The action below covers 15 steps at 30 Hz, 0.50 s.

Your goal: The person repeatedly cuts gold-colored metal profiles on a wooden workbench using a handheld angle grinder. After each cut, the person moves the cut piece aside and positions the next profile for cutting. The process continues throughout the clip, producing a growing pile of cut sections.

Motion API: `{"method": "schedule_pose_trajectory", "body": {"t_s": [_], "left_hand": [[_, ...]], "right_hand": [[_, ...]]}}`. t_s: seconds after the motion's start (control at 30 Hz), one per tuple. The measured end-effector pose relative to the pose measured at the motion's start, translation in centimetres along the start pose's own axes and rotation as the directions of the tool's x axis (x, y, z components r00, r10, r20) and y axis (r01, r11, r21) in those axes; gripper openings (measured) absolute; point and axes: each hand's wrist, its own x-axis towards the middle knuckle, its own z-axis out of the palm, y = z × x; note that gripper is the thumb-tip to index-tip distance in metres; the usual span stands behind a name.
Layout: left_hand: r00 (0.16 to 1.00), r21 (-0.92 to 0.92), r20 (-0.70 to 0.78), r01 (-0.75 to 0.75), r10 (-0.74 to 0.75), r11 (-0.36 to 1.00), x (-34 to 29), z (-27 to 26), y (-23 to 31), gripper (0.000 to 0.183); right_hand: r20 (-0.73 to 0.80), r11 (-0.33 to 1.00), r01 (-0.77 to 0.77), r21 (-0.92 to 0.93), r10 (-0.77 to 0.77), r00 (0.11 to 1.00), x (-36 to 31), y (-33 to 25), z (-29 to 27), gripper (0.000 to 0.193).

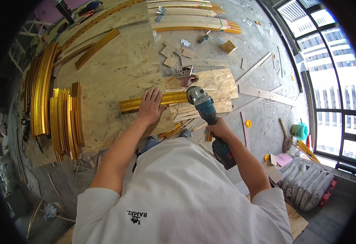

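Observation:
My left hand (150, 106) presses down on a gold moulding strip (131, 105) that lies across the right edge of a particle-board worktop (109, 73). Its fingers are stretched out over the strip. The strip's right end juts past the worktop's edge. In my right hand (220, 128) is a teal and black cordless angle grinder (206, 108), gripped round its body with the battery toward me. The grinder's head is at the strip's right end; whether the disc touches it I cannot tell.
Stacks of gold strips (66, 122) lie on the worktop's left side. Long boards (190, 20) rest on the floor beyond. Wood offcuts (170, 55) and a loose board (218, 85) lie right of the worktop. A broom (286, 136), a teal bucket (300, 131) and grey sacks (306, 183) stand near the windows.

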Motion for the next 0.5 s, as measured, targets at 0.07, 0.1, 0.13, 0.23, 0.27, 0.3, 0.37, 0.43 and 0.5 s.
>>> {"method": "schedule_pose_trajectory", "body": {"t_s": [0.07, 0.1, 0.13, 0.23, 0.27, 0.3, 0.37, 0.43, 0.5], "left_hand": [[1.000, -0.004, 0.000, -0.001, 0.001, 1.000, 0.01, 0.06, -0.08, 0.064], [1.000, -0.006, 0.001, 0.001, -0.001, 1.000, 0.01, 0.08, -0.10, 0.064], [1.000, -0.008, 0.002, 0.003, -0.003, 1.000, -0.01, 0.10, -0.11, 0.065], [1.000, -0.011, 0.010, 0.003, -0.003, 1.000, -0.02, 0.06, -0.10, 0.065], [1.000, -0.011, 0.014, 0.002, -0.002, 1.000, -0.02, 0.03, -0.08, 0.065], [1.000, -0.007, 0.013, 0.003, -0.003, 1.000, -0.03, 0.14, -0.13, 0.066], [1.000, 0.001, 0.011, 0.005, -0.005, 1.000, -0.06, 0.33, -0.20, 0.066], [0.999, 0.005, 0.032, 0.012, -0.012, 1.000, 0.00, 0.30, -0.14, 0.067], [0.999, 0.005, 0.047, 0.017, -0.017, 1.000, 0.05, 0.15, -0.07, 0.067]], "right_hand": [[0.003, 1.000, -0.003, 0.002, 0.003, 1.000, 0.00, -0.04, 0.03, 0.026], [0.005, 1.000, -0.002, 0.003, 0.002, 1.000, -0.05, -0.06, 0.01, 0.026], [0.006, 1.000, 0.000, 0.003, 0.000, 1.000, -0.15, -0.16, 0.00, 0.026], [0.009, 1.000, -0.001, 0.000, 0.001, 1.000, -0.33, -0.33, 0.01, 0.026], [0.011, 1.000, -0.007, -0.003, 0.007, 1.000, -0.29, -0.32, -0.04, 0.027], [0.013, 1.000, -0.011, -0.007, 0.011, 1.000, -0.24, -0.34, -0.09, 0.027], [0.021, 1.000, -0.008, -0.009, 0.008, 1.000, -0.15, -0.23, -0.11, 0.028], [0.024, 1.000, -0.005, -0.013, 0.006, 1.000, -0.13, -0.12, -0.20, 0.028], [0.024, 1.000, -0.002, -0.020, 0.003, 1.000, -0.13, -0.03, -0.21, 0.028]]}}
